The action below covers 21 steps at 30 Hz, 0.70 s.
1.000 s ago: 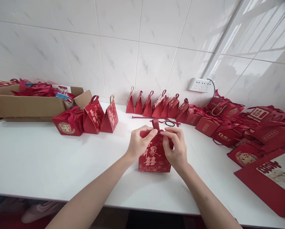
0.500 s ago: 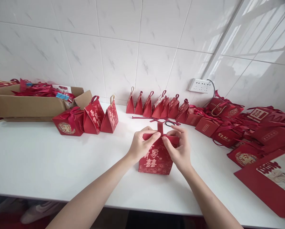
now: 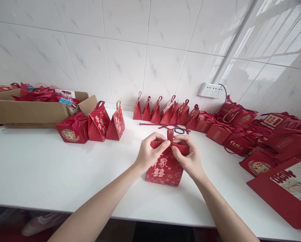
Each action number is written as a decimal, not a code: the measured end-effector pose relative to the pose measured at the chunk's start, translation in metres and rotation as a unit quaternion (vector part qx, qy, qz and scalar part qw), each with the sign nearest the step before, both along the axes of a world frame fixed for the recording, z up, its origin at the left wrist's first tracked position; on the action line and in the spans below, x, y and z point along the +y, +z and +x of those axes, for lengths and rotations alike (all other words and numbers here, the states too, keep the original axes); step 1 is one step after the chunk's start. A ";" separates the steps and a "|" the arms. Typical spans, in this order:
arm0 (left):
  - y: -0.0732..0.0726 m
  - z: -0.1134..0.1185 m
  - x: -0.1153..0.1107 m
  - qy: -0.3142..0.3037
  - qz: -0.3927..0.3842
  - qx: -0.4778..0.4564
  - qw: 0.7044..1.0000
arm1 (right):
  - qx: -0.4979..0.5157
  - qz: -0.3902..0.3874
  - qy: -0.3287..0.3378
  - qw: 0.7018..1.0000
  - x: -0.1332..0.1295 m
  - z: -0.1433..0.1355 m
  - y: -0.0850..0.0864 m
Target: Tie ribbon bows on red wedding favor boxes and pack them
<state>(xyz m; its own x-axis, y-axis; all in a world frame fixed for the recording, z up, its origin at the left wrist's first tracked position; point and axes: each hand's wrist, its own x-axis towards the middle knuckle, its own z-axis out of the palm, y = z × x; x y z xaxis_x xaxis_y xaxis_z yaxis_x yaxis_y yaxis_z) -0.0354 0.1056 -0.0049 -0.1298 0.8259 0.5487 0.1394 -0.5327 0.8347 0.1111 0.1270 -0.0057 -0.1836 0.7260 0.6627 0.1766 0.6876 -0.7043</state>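
Note:
A red gift box (image 3: 165, 169) with pale printed characters stands upright near the front of the white table. My left hand (image 3: 153, 149) pinches the left part of its top edge, thumb in front and fingers behind. On the right part of the same edge, my right hand (image 3: 187, 153) has its thumb in front and its fingers behind. Between the two thumbs a red ribbon loop (image 3: 170, 135) sticks up from the top. Both thumb tips touch the box close to the loop's base.
Red triangular boxes (image 3: 156, 112) line the tiled wall, with ribbon strips and a black ring (image 3: 179, 130) before them. A cardboard carton (image 3: 34, 112) and three red boxes (image 3: 97, 124) stand left. Many red boxes (image 3: 241, 143) pile up right, below a power strip (image 3: 212, 90).
The fingers of my right hand have curled in behind the box top. The ribbon loop has shifted slightly right, and the box's lower edge has turned a little.

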 end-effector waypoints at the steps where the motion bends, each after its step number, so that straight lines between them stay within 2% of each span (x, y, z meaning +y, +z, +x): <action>1: 0.000 0.000 0.000 0.000 0.009 0.004 1.000 | 0.000 -0.001 -0.001 1.000 0.000 0.000 0.000; 8: -0.001 -0.001 0.001 -0.028 0.028 0.024 0.999 | 0.011 -0.027 -0.002 1.000 0.000 -0.001 -0.001; 21: 0.000 0.000 0.000 -0.005 0.018 0.019 1.000 | -0.009 -0.012 -0.001 1.000 0.000 0.000 -0.001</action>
<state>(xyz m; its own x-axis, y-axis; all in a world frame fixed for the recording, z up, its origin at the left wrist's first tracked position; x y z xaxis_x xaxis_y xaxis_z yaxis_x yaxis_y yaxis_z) -0.0353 0.1053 -0.0046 -0.1002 0.8070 0.5819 0.1650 -0.5633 0.8096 0.1109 0.1270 -0.0064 -0.1946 0.7415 0.6422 0.1901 0.6708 -0.7169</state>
